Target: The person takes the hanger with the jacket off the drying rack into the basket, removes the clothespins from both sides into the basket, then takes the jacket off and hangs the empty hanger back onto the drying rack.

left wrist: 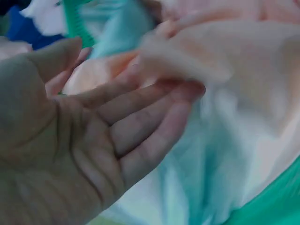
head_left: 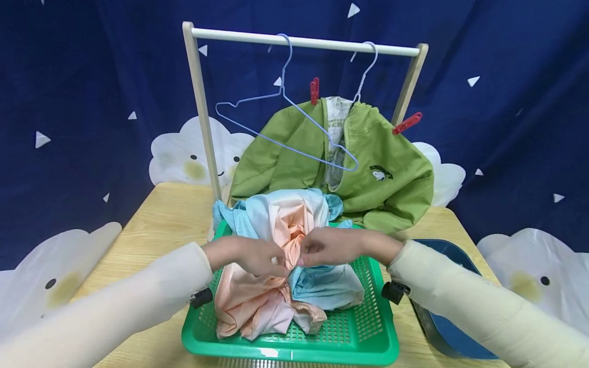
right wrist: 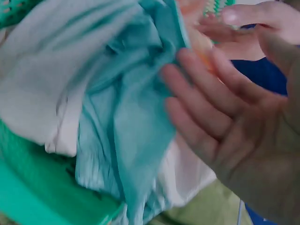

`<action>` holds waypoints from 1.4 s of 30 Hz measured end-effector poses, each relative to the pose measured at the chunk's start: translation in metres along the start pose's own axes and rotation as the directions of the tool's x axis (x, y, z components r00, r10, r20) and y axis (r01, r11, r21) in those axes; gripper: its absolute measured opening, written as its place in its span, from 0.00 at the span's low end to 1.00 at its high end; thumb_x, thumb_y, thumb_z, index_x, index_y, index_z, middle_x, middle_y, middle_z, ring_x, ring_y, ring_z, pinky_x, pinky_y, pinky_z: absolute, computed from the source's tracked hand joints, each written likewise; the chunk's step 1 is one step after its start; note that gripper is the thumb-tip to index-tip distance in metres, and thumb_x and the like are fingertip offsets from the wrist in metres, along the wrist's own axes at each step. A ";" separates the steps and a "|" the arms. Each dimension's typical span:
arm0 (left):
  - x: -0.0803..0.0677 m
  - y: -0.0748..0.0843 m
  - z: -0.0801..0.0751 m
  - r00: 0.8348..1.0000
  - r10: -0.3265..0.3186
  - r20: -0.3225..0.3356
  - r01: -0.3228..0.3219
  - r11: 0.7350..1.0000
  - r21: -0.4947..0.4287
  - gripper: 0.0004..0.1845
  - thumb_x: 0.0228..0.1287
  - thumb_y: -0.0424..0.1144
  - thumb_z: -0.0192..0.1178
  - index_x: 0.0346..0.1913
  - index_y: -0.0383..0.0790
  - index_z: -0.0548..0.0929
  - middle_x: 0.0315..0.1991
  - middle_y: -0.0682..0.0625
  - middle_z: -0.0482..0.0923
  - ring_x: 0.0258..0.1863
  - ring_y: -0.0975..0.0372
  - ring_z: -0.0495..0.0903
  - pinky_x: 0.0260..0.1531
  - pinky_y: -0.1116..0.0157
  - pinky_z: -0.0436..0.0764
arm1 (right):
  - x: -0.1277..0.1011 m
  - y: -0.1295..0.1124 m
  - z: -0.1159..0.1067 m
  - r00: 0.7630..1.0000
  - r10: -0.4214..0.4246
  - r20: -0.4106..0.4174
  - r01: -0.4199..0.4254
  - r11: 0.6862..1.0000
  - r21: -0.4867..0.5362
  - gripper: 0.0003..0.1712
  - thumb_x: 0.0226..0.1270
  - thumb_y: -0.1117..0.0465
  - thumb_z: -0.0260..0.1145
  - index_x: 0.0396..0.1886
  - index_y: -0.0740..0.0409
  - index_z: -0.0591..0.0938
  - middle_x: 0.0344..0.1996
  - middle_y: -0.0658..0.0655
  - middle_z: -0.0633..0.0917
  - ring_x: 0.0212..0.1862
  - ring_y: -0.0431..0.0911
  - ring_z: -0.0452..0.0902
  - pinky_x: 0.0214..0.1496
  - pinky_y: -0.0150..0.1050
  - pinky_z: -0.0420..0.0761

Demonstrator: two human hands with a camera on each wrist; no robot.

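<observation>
Two hands meet over the garment (head_left: 257, 306), which lies bunched in the green basket (head_left: 290, 353) on the worktop (head_left: 152, 237). The head view alone gives us the rack's white bar (head_left: 322, 42), which carries a wire hanger (head_left: 282, 88) and a green jacket (head_left: 405, 176). The wrist views give us the palms: the left hand (head_left: 255, 255) has its fingers extended, thumb apart, tips against a peach fold; the right hand (head_left: 336, 245) has its fingers loosely spread beside a turquoise fold. We read both as released.

The garment is smooth, creased cloth, shading from peach through white to turquoise. Two red clothespins (head_left: 315, 91) clip the jacket. The basket has perforated walls and a solid rim; cloth spills over its rear edge. At its right we see a dark blue container (head_left: 460, 332), partly hidden by the right sleeve (head_left: 469, 291).
</observation>
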State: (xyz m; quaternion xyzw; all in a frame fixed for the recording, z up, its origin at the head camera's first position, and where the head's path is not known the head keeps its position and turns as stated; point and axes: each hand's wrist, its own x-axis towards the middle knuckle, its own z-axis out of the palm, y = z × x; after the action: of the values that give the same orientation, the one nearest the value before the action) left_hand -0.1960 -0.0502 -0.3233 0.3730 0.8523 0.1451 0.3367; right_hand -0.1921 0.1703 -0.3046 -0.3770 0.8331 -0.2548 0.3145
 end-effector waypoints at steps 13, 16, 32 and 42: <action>-0.002 -0.037 -0.039 0.703 -0.281 -0.653 0.211 0.960 -0.186 0.33 0.69 0.60 0.58 0.65 0.38 0.74 0.59 0.37 0.79 0.57 0.45 0.79 0.55 0.47 0.78 | -0.005 0.049 -0.035 0.756 0.255 -0.603 -0.255 0.963 0.087 0.17 0.78 0.52 0.58 0.41 0.64 0.79 0.33 0.60 0.81 0.32 0.48 0.77 0.36 0.41 0.76; 0.005 -0.055 -0.042 0.694 -0.344 -0.633 0.248 0.939 -0.238 0.46 0.67 0.63 0.59 0.77 0.36 0.59 0.72 0.31 0.65 0.72 0.38 0.64 0.69 0.41 0.67 | 0.002 0.061 -0.040 0.776 0.339 -0.532 -0.339 0.935 0.102 0.28 0.79 0.48 0.55 0.61 0.68 0.74 0.58 0.72 0.78 0.58 0.62 0.77 0.57 0.53 0.78; 0.043 -0.098 -0.045 0.868 -0.293 -0.401 0.121 0.908 -0.402 0.45 0.70 0.50 0.59 0.79 0.31 0.51 0.78 0.30 0.54 0.78 0.41 0.55 0.77 0.48 0.59 | 0.038 0.078 -0.043 0.801 0.377 -0.465 -0.380 0.920 0.091 0.32 0.75 0.57 0.60 0.71 0.71 0.68 0.67 0.73 0.74 0.70 0.64 0.69 0.73 0.54 0.70; 0.043 -0.084 -0.049 0.735 -0.259 -0.627 0.081 0.951 -0.298 0.20 0.67 0.28 0.55 0.60 0.26 0.77 0.61 0.31 0.77 0.64 0.43 0.74 0.67 0.49 0.72 | 0.043 0.068 -0.040 0.678 0.238 -0.695 -0.300 0.953 0.034 0.12 0.67 0.67 0.65 0.48 0.67 0.85 0.42 0.66 0.88 0.43 0.55 0.81 0.48 0.47 0.81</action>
State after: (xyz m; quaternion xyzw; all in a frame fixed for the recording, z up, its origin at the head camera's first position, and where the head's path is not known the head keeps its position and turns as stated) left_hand -0.2958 -0.0756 -0.3488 0.1718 0.9211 0.3420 0.0711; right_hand -0.2751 0.1837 -0.3374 -0.1405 0.9456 -0.2933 -0.0012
